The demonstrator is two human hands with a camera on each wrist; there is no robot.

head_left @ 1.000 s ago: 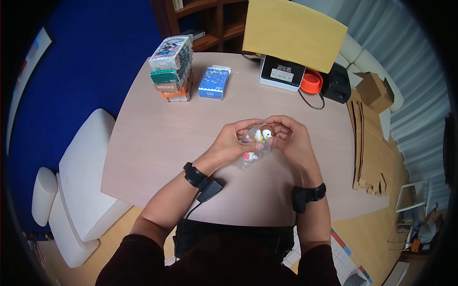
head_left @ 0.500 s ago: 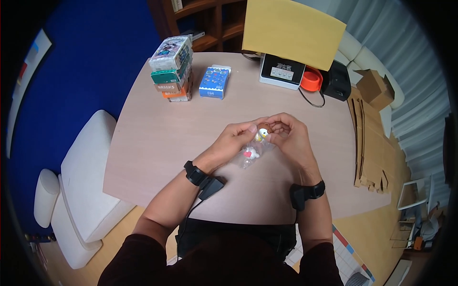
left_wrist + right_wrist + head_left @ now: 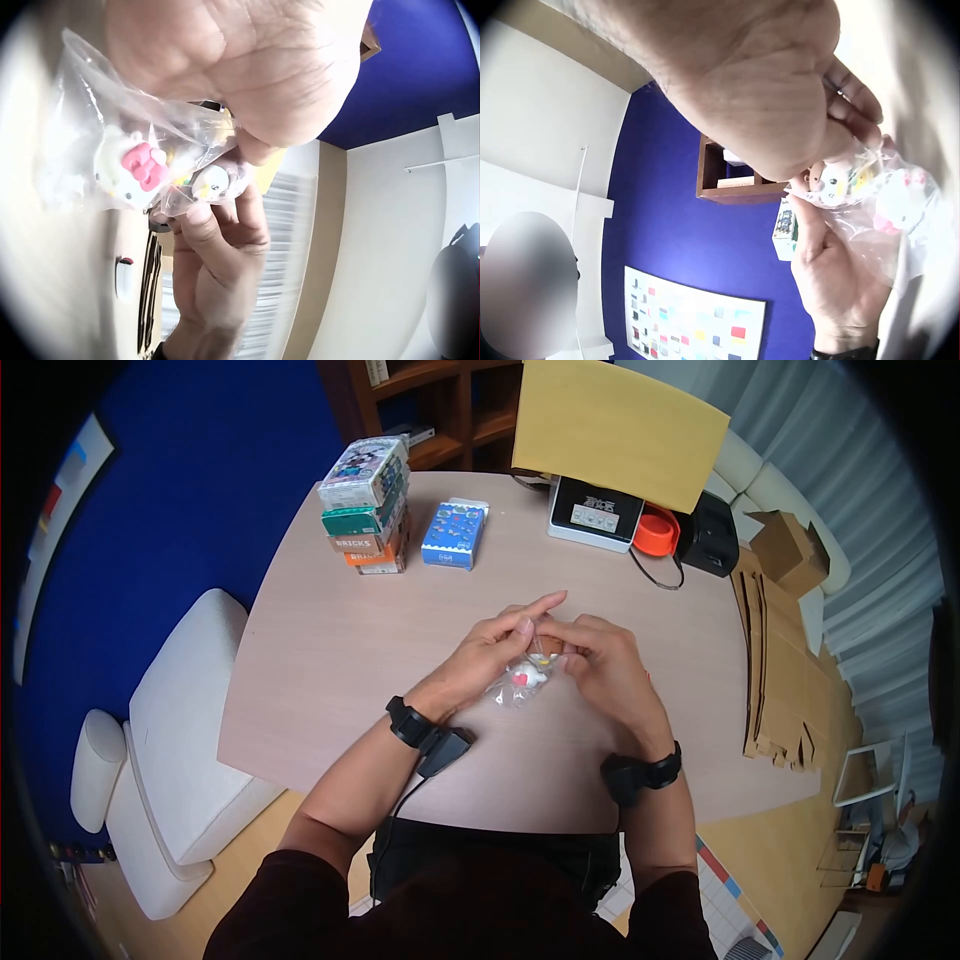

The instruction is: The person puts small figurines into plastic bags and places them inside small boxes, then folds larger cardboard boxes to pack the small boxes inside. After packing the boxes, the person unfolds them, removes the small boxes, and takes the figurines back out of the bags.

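Both hands meet over a clear plastic bag (image 3: 82, 97) near the middle of the table. The left hand (image 3: 480, 665) pinches the bag's upper left edge between thumb and fingers. Opposite it, the right hand (image 3: 615, 675) holds the bag's other side, around a brown-and-white figure (image 3: 211, 182) with a little yellow. Lower in the bag lies a white figure with a pink bow (image 3: 144, 166), seen in the left wrist view. In the right wrist view, the brown-and-white figure (image 3: 832, 184) shows between the hands, partly covered by fingers.
A stack of small boxes (image 3: 365, 510) stands at the table's back left, with a blue box (image 3: 455, 535) beside it. Farther right are a black-and-white device (image 3: 594, 515), a red ring-shaped item (image 3: 655, 532) and a yellow panel (image 3: 620, 430). Flattened cardboard (image 3: 780, 660) lies along the right edge.
The left fingers have straightened upward, and the right fingers have shifted across toward them. The brown-and-white figure is now more covered by the right hand.
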